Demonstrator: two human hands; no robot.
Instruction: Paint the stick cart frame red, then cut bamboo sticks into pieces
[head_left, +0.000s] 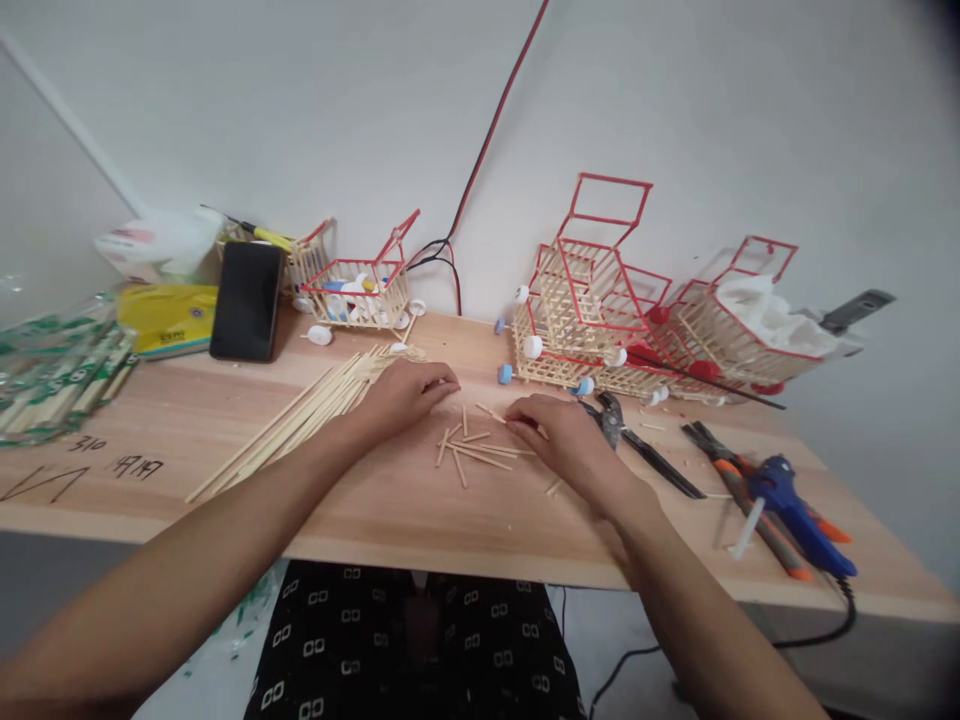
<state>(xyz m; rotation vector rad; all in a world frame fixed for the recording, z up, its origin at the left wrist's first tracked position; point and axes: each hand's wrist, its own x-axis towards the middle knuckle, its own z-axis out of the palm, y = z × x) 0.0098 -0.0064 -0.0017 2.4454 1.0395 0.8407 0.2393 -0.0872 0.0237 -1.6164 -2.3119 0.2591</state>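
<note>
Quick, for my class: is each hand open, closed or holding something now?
Left hand: fingers bent, nothing visibly held; open or closed cannot be told.
Right hand: closed, pinching a short stick.

Phone (247,303) (on end); yellow packet (171,312) alongside; wall cable (493,130)

From where I'm standing, the left forearm (225,535) and right forearm (686,590) look bare along all I can see, and the left hand (405,398) and right hand (562,440) are bare too. Below, the lap is covered in black cloth (319,645), printed with paired white squares (281,635) in outline. It may be trousers or shorts; the dim light makes it hard to say.
</note>
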